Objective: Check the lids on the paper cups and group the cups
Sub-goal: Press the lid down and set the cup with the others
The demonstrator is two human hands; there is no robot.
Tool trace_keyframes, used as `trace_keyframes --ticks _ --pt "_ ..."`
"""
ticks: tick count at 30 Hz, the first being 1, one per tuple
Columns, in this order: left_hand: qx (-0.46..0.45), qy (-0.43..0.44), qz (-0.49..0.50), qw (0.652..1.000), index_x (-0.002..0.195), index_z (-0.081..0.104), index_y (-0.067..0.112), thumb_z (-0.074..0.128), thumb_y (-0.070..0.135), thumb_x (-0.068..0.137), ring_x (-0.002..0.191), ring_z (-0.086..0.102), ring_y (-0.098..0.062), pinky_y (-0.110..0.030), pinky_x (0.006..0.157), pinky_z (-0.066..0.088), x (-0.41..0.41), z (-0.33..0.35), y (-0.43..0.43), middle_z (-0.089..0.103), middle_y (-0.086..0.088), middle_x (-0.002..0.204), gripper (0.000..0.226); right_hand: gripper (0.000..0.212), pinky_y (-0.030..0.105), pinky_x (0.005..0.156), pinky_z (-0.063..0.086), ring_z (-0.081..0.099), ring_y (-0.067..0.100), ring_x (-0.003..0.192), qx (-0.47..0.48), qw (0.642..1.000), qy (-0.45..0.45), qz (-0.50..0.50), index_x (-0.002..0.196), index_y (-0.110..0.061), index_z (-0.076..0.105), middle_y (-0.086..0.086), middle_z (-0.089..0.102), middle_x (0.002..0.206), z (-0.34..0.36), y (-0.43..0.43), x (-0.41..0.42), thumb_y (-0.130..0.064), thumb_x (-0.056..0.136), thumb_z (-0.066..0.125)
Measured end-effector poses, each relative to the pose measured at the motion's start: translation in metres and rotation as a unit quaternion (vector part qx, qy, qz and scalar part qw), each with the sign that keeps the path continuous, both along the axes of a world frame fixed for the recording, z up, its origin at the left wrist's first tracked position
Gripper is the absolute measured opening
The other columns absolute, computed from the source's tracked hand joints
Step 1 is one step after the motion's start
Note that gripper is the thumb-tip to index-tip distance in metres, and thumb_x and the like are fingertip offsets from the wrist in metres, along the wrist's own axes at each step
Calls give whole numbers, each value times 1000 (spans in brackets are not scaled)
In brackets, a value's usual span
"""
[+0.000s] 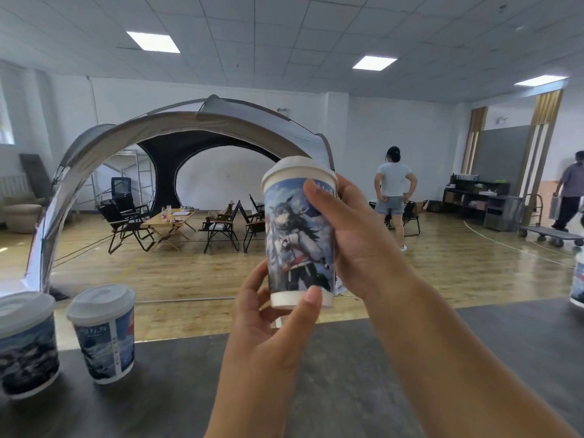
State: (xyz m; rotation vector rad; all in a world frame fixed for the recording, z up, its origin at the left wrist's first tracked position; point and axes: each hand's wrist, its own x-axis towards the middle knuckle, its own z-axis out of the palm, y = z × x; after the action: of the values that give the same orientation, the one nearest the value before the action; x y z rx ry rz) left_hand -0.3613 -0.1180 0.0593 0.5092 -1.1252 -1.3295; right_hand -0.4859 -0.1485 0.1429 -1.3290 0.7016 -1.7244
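Head view: left hand (pixel 268 314), right hand (pixel 358 238) grip cup (pixel 295 245) (lid (pixel 298 168) on).

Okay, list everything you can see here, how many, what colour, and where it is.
Held cup: one, blue print, white lid, raised mid-frame.
Table cups: two, blue print, white lids, near left.
Edge cup: one, blue print, far right, cut off.
Table: one, dark grey, foreground.
Tent: one, grey and black, back left.
Folding chairs: several, black, under the tent.
Low table: one, wooden, among the chairs.
People: two, one in white top, one in dark trousers, right background.
Trolley: one, grey, far right.
Left grip: one, bare, pinches the held cup's base.
Right grip: one, bare, holds its upper part.
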Motion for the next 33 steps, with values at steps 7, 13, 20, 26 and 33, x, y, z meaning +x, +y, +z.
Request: trace_keyframes --ticks 7,13,20,26,33 --pt "188 181 -272 926 106 69 10 76 53 59 80 72 -30 -42 60 59 -3 13 11 72 -19 97 64 49 38 79 59 70 26 87 52 984 -82 153 105 -5 73 12 71 99 -2 -1 -8 -45 91 47" --pt "156 223 -279 921 99 75 4 94 31 35 82 73 -33 -39 59 60 -3 10 10 70 -27 99 72 56 38 82 58 71 24 92 57 979 -74 179 98 -15 78 8 74 101 -11 -7 -10 -52 95 36" --pt "10 85 -13 996 118 56 33 87 26 48 78 69 -6 -27 66 51 -2 -1 0 74 9 89 77 78 54 98 50 66 33 109 -29 999 20 32 137 -10 45 18 63 126 -3 2 -1 -37 71 75" --pt "150 204 -203 946 93 73 11 73 45 52 71 69 -24 -42 62 58 0 8 9 71 -14 87 53 61 45 87 56 68 29 92 14 996 -23 90 121 -1 62 14 69 104 0 3 0 -41 75 71" --pt "119 203 -254 938 85 78 12 98 30 35 79 72 -29 -37 62 60 6 1 6 70 -25 103 57 62 37 96 50 67 24 103 56 959 -47 272 122 -5 63 12 69 113 -4 -5 4 -52 82 64"
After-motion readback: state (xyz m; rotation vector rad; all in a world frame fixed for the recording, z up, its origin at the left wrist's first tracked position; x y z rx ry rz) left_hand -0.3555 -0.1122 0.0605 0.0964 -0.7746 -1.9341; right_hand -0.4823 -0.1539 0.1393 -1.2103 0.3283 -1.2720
